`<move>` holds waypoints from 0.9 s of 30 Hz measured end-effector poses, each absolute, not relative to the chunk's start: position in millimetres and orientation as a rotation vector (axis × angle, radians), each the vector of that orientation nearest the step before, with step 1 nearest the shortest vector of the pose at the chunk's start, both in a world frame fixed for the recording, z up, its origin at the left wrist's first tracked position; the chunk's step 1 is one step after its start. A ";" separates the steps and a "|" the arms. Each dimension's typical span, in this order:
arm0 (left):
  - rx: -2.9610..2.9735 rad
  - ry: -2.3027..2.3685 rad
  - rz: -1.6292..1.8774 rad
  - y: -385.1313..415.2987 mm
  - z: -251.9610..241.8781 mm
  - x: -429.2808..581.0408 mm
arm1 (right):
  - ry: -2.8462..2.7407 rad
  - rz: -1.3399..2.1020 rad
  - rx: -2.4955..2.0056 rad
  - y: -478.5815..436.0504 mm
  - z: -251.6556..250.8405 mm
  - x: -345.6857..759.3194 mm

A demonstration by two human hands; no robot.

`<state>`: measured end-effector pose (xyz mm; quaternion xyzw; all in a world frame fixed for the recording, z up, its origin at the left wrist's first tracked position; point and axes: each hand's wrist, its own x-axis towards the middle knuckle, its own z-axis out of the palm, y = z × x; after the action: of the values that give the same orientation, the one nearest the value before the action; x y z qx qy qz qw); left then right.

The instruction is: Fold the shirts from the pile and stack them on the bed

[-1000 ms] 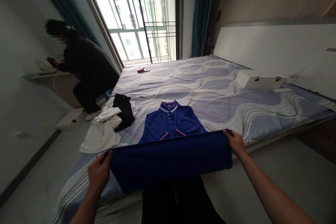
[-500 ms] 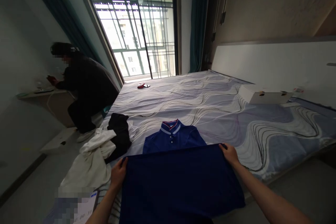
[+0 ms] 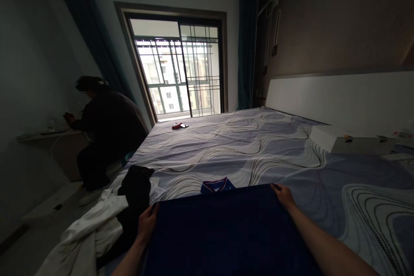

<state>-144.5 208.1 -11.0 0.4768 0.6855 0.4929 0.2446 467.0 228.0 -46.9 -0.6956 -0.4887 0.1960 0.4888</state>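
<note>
A dark blue polo shirt (image 3: 226, 233) lies on the bed (image 3: 246, 146), its lower half folded up toward the collar (image 3: 217, 185), which still shows with red and white trim. My left hand (image 3: 146, 223) is closed on the left corner of the folded edge. My right hand (image 3: 283, 196) is closed on the right corner of that edge. Both hands are low over the bed, holding the hem just below the collar.
A heap of white and black clothes (image 3: 110, 220) lies at the bed's left edge. A white box (image 3: 352, 144) sits by the headboard, a small red thing (image 3: 177, 126) at the far side. Another person (image 3: 103, 133) sits at a shelf by the window.
Both hands carried the shirt's hem forward over its upper part, so only the collar is left showing. The camera tilted upward and the scene grew darker.
</note>
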 end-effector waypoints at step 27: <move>1.748 2.006 1.009 218.9 -39.1 -136.4 | -1.633 0.362 -1.818 235.9 -71.1 496.8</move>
<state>-136.4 218.9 -39.1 0.6075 0.6972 0.3509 0.1476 496.8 235.9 -71.1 -0.6949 -0.6241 0.1384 0.3293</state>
